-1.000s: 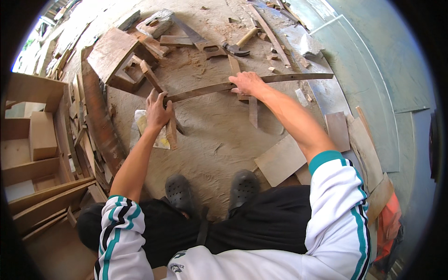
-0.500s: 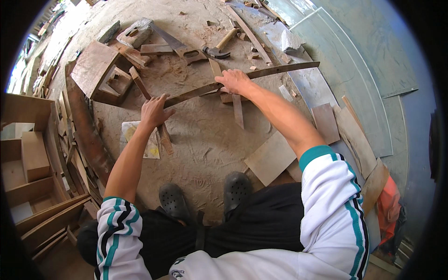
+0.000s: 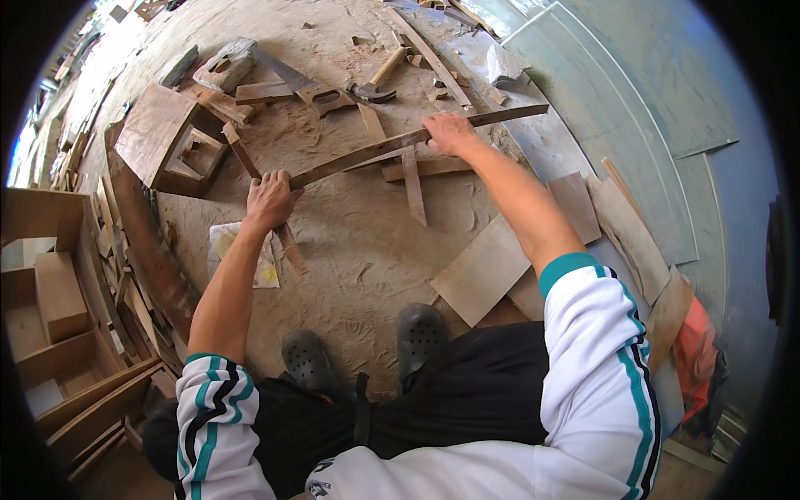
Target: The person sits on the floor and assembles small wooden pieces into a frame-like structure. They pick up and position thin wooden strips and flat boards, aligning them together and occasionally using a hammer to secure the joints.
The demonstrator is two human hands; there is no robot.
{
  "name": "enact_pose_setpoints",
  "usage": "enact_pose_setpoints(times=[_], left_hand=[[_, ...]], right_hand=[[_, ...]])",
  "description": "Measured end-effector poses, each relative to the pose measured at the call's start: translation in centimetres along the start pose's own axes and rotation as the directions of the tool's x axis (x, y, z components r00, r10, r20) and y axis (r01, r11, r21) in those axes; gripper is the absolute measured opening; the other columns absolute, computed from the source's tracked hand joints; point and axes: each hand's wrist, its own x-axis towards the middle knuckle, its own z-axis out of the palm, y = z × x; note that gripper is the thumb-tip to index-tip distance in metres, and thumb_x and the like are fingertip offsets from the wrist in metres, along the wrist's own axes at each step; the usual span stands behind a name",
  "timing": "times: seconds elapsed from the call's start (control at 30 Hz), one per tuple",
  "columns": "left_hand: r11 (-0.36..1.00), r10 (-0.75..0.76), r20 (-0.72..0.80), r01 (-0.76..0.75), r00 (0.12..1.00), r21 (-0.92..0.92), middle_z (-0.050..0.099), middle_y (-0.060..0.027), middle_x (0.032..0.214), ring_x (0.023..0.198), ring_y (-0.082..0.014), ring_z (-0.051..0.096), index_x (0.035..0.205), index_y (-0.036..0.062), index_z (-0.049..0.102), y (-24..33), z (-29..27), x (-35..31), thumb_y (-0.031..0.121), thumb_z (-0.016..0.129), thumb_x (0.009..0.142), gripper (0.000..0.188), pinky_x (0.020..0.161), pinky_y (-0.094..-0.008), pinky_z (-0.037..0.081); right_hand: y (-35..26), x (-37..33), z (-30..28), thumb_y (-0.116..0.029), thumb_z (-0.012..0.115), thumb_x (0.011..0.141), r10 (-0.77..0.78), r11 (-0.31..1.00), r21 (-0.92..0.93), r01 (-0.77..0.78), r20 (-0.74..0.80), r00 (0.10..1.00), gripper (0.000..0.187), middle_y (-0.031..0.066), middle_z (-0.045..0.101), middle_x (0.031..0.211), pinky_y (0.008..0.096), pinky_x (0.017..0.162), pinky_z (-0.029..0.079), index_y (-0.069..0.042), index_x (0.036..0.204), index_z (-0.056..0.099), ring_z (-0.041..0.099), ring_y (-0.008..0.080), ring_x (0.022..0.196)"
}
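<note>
head view: the left hand, mostly closed, holds the left end of a long wooden strip; the right hand, curled, grips it farther along. the strip slants ahead of the clogs; beyond it lie a handsaw and claw hammer.
</note>
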Motion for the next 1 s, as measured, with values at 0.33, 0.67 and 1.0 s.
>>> enact_pose_setpoints(times=[0.33, 0.67, 1.0], left_hand=[[0.999, 0.043, 0.005, -0.043, 0.999, 0.030, 0.057, -0.0153, 0.113, 0.112, -0.0309, 0.052, 0.110, 0.0007, 0.055, -1.8, -0.4, -1.6, 0.041, 0.058, 0.093, 0.044, 0.094, -0.0423, 0.037], [0.996, 0.075, 0.000, -0.075, 0.997, 0.038, 0.058, -0.0153, 0.111, 0.109, -0.0311, 0.053, 0.109, 0.0008, 0.055, -1.4, -0.1, -1.0, 0.040, 0.059, 0.093, 0.042, 0.091, -0.0417, 0.038], [0.995, 0.077, 0.088, -0.083, 0.993, 0.061, 0.060, -0.0172, 0.118, 0.115, -0.0323, 0.054, 0.120, 0.0024, 0.051, -0.8, 0.3, 0.2, 0.044, 0.052, 0.096, 0.048, 0.096, -0.0427, 0.037]], right_hand=[[6.5, -3.7, 2.1, -0.020, 0.061, 0.086, 0.442, 0.897, -0.017, -0.442, 0.006, 0.897, 0.056, 0.0127, 0.045, 0.141, 0.0491, 0.108, 0.033, -0.009, 0.138, 0.044, 0.039, 0.0297, 0.135], [10.0, -4.7, 1.2, -0.016, 0.060, 0.089, 0.365, 0.926, -0.059, -0.373, -0.108, 0.925, 0.041, 0.0105, 0.062, 0.123, 0.0505, 0.112, 0.029, -0.013, 0.129, 0.052, 0.050, 0.0265, 0.127], [11.1, -4.6, 0.3, -0.015, 0.059, 0.086, 0.311, 0.948, -0.047, -0.315, -0.073, 0.947, 0.041, 0.0102, 0.056, 0.128, 0.0462, 0.110, 0.031, -0.016, 0.126, 0.054, 0.044, 0.0269, 0.130]])
